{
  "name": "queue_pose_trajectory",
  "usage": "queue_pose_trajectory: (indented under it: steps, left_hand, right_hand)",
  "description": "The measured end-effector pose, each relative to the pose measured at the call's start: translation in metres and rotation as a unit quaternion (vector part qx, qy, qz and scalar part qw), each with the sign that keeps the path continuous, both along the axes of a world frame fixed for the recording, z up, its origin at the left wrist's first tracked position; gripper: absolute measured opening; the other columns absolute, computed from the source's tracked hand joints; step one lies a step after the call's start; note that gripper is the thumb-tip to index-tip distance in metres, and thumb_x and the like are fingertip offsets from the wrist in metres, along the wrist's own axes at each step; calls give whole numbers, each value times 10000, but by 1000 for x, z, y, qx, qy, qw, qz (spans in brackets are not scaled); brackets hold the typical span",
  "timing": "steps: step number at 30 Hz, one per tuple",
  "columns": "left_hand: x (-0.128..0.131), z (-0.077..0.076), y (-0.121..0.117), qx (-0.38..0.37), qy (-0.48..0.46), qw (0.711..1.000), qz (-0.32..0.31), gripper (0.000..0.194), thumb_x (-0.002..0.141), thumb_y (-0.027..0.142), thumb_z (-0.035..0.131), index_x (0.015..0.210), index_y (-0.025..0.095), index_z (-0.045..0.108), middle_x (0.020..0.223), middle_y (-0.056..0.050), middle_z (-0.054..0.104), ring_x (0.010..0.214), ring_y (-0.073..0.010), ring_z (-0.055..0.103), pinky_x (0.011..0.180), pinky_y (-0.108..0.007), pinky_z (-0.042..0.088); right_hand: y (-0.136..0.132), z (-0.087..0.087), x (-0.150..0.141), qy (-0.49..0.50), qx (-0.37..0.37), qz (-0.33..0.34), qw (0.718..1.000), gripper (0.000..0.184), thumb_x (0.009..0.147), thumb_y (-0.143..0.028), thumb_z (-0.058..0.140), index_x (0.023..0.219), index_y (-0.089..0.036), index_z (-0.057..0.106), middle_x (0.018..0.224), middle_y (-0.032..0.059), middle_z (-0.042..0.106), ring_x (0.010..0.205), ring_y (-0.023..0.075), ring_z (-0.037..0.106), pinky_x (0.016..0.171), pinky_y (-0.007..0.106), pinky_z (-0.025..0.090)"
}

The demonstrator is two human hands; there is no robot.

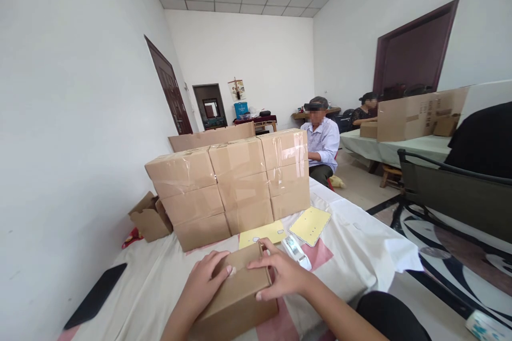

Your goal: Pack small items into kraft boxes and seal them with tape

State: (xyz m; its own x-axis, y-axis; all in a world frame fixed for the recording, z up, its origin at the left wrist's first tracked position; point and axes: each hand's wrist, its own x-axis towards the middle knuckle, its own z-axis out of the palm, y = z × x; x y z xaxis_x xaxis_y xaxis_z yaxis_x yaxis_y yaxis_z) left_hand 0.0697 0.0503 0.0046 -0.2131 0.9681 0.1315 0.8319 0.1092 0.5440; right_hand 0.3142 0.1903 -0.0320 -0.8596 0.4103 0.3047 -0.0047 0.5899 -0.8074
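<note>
A closed brown cardboard box rests on the cloth-covered table right in front of me. My left hand holds its left side, fingers along the edge and thumb on the top, near a small pale spot. At the right end, my right hand grips the box, fingers spread over its top edge and side. Just beyond the right hand lies a small white device with a screen. Two yellow sheets with small marks are close by, one yellow sheet behind the box and another yellow card farther right.
A stack of taped cardboard boxes stands behind the work spot. Left of it is an open carton. A black flat object lies at the table's left edge. One person sits across the table; another person sits farther back.
</note>
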Motion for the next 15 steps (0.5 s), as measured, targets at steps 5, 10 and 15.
queue_pose_trajectory:
  steps: [5,10,15]
  left_hand:
    - [1,1,-1,-7,1,1000,4,449,959,506,474,1306,284,653,1403,-73,635,1319,-297,569,1180,-546,366]
    - [1,1,-1,2,-2,1000,3,435,956,505,490,1290,288,666,1381,-69,651,1298,-296,585,1170,-536,388]
    - [0,-1,-1,10,6,1000,1,417,958,482,501,1286,289,671,1368,-67,658,1287,-291,593,1160,-527,402]
  right_hand:
    - [0,1,0,-7,-4,2,1000,847,476,-508,972,1275,-320,763,1448,86,366,1317,331,526,1157,411,409]
    - [1,-3,-1,-2,5,-1,1000,843,486,-495,973,1284,-327,758,1470,84,358,1384,344,474,1161,396,399]
    - [3,-7,-1,-5,15,5,1000,839,510,-463,975,1308,-361,738,1455,76,385,1445,348,424,1158,386,402]
